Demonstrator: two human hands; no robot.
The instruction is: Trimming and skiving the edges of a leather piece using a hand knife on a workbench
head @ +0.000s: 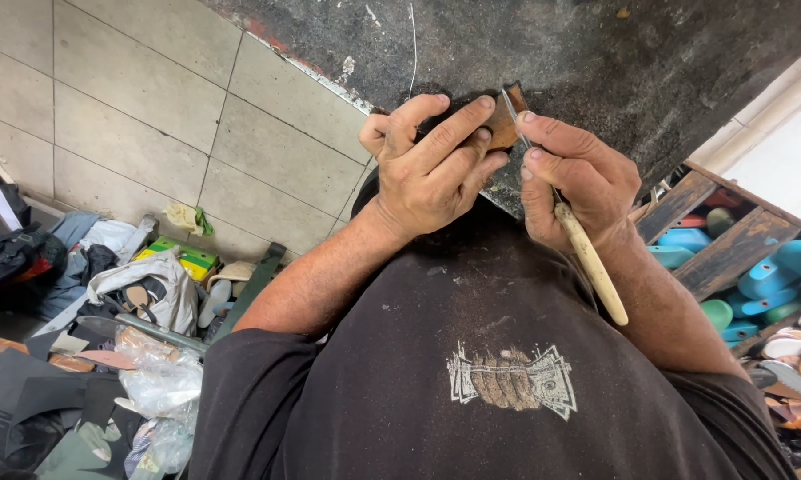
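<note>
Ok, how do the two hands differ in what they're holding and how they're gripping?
The left hand wraps over a small brown leather piece, fingers spread across it; the right hand pinches a thin knife like a pen. The left lies flat against the dark worktop; the right stands more upright. Both meet at the leather piece.

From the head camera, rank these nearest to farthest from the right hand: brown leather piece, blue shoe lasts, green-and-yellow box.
1. Brown leather piece, just left of the right hand.
2. Blue shoe lasts, in the wooden rack, lower right.
3. Green-and-yellow box, far left, on the floor.
</note>
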